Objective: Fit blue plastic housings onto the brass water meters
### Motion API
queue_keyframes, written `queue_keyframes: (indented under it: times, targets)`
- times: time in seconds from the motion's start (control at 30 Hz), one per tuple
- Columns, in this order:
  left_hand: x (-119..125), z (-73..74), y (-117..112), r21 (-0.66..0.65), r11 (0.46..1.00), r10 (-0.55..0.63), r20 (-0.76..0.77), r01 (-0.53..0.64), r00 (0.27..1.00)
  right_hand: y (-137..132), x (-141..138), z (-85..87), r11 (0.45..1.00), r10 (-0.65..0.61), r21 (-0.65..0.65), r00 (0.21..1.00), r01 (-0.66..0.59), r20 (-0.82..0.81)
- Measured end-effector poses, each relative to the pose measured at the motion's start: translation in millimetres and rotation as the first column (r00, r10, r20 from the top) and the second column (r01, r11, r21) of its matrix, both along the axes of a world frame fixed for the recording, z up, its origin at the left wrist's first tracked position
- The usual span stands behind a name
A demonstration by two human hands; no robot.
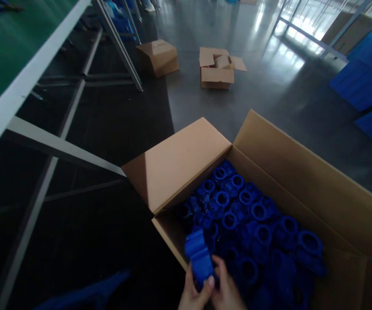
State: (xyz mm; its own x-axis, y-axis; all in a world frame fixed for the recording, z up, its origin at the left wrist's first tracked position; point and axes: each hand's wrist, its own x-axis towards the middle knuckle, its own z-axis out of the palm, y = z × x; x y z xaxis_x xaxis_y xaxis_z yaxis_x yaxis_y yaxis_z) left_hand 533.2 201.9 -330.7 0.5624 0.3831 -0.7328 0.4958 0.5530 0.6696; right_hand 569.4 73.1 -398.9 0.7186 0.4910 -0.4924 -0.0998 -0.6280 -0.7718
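Both my hands hold one blue plastic part over the near left side of a big open cardboard box. My left hand grips its lower end, thumb across the front. From the right, my right hand closes on the same part, its fingers along the edge. The held part is ridged and slightly blurred; its exact kind does not show. Inside the box lie many similar blue parts with round ring openings, packed in rows and layers. The parts nearest me are in shadow.
At left stands a green-topped table with a metal frame and crossbars. A closed carton and an open carton sit on the grey floor ahead. Blue bins stand at right.
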Motion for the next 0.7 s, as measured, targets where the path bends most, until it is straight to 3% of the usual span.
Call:
queue_keyframes:
  times: [0.1,0.17,0.23,0.3,0.37,0.5,0.6,0.7]
  targets:
    - [3.7,2.1,-3.5,-0.045,0.994,0.099,-0.042,-0.101,0.994,0.6,-17.4,11.7,0.992,0.081,0.092,0.995,-0.087,0.065]
    - [5.4,6.5,1.8,-0.08,0.981,0.17,-0.077,-0.176,0.982,-15.3,9.5,10.6,0.992,0.13,-0.009,0.986,-0.13,0.103]
    - [8.2,7.8,6.1,-0.104,0.958,0.25,-0.144,-0.266,0.958,-38.4,51.5,0.3,0.977,0.064,-0.211,0.989,-0.035,0.135]
    - [11.4,3.8,5.7,-0.119,0.934,0.306,-0.22,-0.337,0.926,-58.1,89.4,-18.5,0.907,-0.026,-0.414,0.991,0.08,0.135]
    - [14.0,-3.9,0.5,-0.12,0.925,0.321,-0.256,-0.359,0.912,-65.6,112.4,-42.1,0.796,-0.085,-0.59,0.991,0.133,0.107]
    - [14.1,-17.1,-12.1,-0.116,0.939,0.288,-0.242,-0.323,0.927,-45.9,122.6,-84.0,0.609,-0.156,-0.771,0.981,0.189,0.117]
    - [8.5,-20.2,-11.3,-0.103,0.954,0.249,-0.244,-0.281,0.937,-27.7,115.4,-96.5,0.536,-0.182,-0.811,0.97,0.234,0.16]
    - [0.7,-21.3,-2.6,-0.143,0.961,0.202,-0.232,-0.239,0.952,-22.0,96.4,-91.3,0.527,-0.178,-0.809,0.964,0.262,0.196]
